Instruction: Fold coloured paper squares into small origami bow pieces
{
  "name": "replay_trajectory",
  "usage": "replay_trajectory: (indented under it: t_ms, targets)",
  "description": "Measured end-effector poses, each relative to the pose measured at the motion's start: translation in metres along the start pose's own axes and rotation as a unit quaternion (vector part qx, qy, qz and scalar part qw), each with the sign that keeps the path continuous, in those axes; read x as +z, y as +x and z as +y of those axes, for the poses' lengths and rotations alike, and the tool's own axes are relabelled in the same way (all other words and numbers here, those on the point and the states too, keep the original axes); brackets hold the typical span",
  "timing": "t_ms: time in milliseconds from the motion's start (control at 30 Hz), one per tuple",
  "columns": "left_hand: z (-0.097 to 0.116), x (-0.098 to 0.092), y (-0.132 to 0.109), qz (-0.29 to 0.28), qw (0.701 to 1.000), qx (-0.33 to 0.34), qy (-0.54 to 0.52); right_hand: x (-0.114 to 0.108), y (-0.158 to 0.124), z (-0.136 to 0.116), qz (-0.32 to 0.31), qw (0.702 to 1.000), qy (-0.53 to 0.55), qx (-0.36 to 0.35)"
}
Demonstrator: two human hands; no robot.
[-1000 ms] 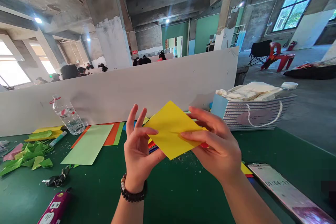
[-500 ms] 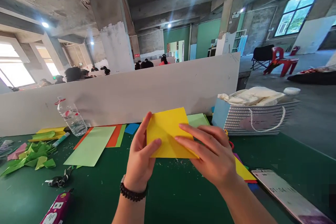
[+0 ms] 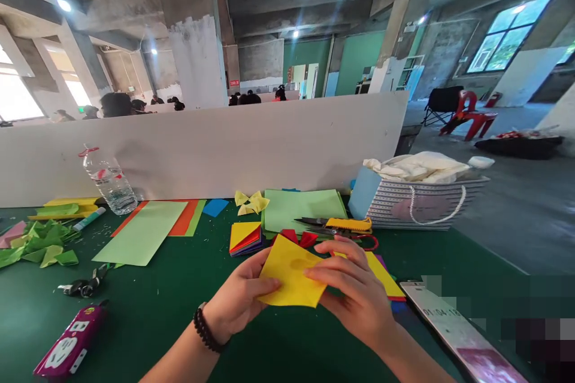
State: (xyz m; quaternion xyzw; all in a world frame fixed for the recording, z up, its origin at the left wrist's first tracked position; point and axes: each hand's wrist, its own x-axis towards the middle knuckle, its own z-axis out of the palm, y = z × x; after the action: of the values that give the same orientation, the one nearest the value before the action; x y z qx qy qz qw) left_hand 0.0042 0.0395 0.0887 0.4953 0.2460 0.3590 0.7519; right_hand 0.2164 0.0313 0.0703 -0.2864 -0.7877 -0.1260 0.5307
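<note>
Both my hands hold a yellow paper square (image 3: pixel 290 272) low over the green table (image 3: pixel 157 311). My left hand (image 3: pixel 238 299), with a dark bead bracelet at the wrist, pinches the paper's left edge between thumb and fingers. My right hand (image 3: pixel 354 296) lies over its right side, fingers pressed on top. Just behind the paper lie red folded pieces (image 3: pixel 299 237) and scissors with a yellow handle (image 3: pixel 339 226) on a light green sheet (image 3: pixel 303 208).
A small stack of coloured squares (image 3: pixel 245 237), a yellow paper bow (image 3: pixel 251 202), green and orange sheets (image 3: pixel 146 236), a water bottle (image 3: pixel 108 182), green scraps (image 3: pixel 40 245), keys (image 3: pixel 83 286), a pink case (image 3: pixel 69 347), a phone (image 3: pixel 458 335), a striped bag (image 3: pixel 422 197). A white partition (image 3: pixel 215 143) backs the table; people sit beyond.
My hands have brought the yellow paper down from chest height to just above the table, turning it. The view tilted down, showing the scissors, bow and stack behind it.
</note>
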Motion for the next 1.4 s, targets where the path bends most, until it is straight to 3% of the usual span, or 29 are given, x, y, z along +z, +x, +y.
replay_trajectory:
  t_ms: [100,167,233,267,333,367,433,533,633,733,833,1000,1267,1400]
  targets:
    - [-0.025,-0.021,-0.001,0.014,0.999,-0.045,0.018,0.014,-0.02,0.005,-0.086,0.99,0.085,0.068]
    - [-0.043,-0.035,-0.005,0.007,0.993,-0.082,0.079,0.019,-0.037,0.004,-0.168,0.976,0.122,0.06]
    - [-0.058,-0.045,-0.012,0.022,0.975,-0.081,0.205,0.022,-0.055,0.0,-0.225,0.965,0.129,0.034]
    - [-0.065,-0.048,-0.016,0.065,0.949,-0.047,0.303,0.022,-0.064,-0.001,-0.241,0.962,0.124,0.025]
    - [-0.074,-0.048,-0.023,0.118,0.861,0.049,0.493,0.024,-0.08,-0.003,-0.263,0.958,0.115,0.018]
    - [-0.077,-0.047,-0.026,0.101,0.826,0.092,0.547,0.026,-0.086,-0.003,-0.273,0.955,0.117,0.018]
    - [-0.082,-0.043,-0.031,0.01,0.797,0.169,0.58,0.028,-0.094,-0.002,-0.294,0.946,0.135,0.03]
    - [-0.089,-0.04,-0.034,-0.043,0.785,0.17,0.595,0.033,-0.097,0.001,-0.314,0.928,0.182,0.088]
    - [-0.096,-0.043,-0.032,-0.005,0.788,0.123,0.604,0.039,-0.095,0.003,-0.311,0.915,0.197,0.167]
    - [-0.098,-0.046,-0.027,0.038,0.812,0.102,0.574,0.044,-0.094,0.001,-0.292,0.904,0.184,0.251]
    - [-0.097,-0.048,-0.02,0.037,0.815,0.103,0.569,0.049,-0.098,-0.002,-0.285,0.885,0.17,0.327]
    - [-0.094,-0.051,-0.013,0.025,0.801,0.095,0.59,0.053,-0.103,-0.007,-0.276,0.888,0.11,0.351]
    - [-0.095,-0.055,-0.012,-0.009,0.708,0.114,0.697,0.065,-0.089,-0.005,-0.309,0.885,0.038,0.345]
    - [-0.099,-0.059,-0.011,-0.057,0.686,0.162,0.707,0.065,-0.089,-0.002,-0.299,0.879,0.062,0.366]
